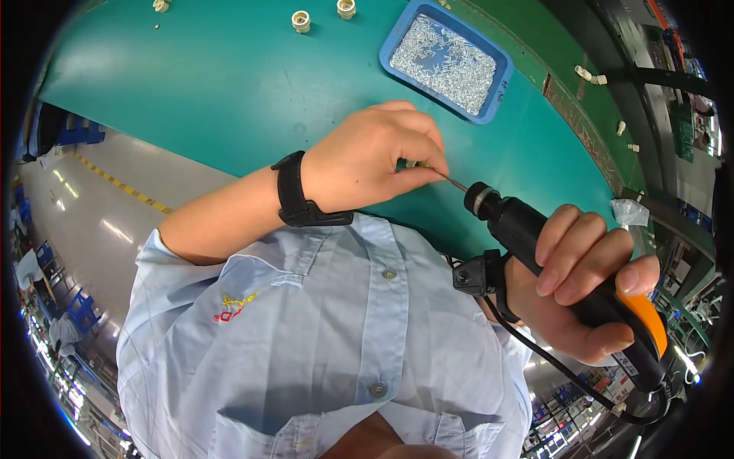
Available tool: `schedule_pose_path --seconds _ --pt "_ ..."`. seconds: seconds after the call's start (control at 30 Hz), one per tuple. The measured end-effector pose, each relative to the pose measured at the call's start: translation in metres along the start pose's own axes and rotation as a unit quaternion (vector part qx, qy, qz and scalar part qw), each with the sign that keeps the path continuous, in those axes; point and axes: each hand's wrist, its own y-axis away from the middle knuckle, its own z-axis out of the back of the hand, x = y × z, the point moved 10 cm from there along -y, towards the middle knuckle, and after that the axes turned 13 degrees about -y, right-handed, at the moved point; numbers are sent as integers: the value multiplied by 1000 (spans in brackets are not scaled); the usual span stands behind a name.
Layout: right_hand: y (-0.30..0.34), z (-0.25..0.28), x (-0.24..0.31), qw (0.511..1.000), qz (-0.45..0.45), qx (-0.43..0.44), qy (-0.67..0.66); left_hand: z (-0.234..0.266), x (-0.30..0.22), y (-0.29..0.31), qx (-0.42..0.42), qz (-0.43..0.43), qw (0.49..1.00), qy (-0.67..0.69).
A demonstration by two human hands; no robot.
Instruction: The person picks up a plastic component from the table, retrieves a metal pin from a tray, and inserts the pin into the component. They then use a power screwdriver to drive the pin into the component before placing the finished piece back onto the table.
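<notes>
My right hand (585,279) is wrapped round a black and orange electric screwdriver (527,226), its cord trailing from the rear end. The thin bit (456,183) points up and left, its tip meeting the fingertips of my left hand (386,153). Thumb and forefinger of that hand are pinched together. A bit of something pale and yellowish (414,164) shows in the gap behind them; the fingers hide most of it, and I cannot make out its kind.
Beyond my left hand, a blue tray (498,90) holds many small shiny metal pieces. Two cream round fittings (301,21) (346,8) stand on the green table (206,84) at the far side. Pale small parts (589,75) and a clear plastic bag (630,212) lie along the right edge.
</notes>
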Motion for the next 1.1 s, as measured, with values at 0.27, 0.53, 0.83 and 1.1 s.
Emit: schedule_pose_path --seconds 0.27,0.53,0.83,1.1 --pt "0 -4 -10 999 -34 10 17 1 2 4 5 3 1000 -18" --pt "1 3 -20 997 -58 9 54 -7 15 6 -51 40 997 -29" --pt "13 16 -42 997 -53 -34 43 -32 49 16 32 107 994 -10" --pt "17 22 -58 993 -84 -60 61 -29 45 15 31 89 995 -23"
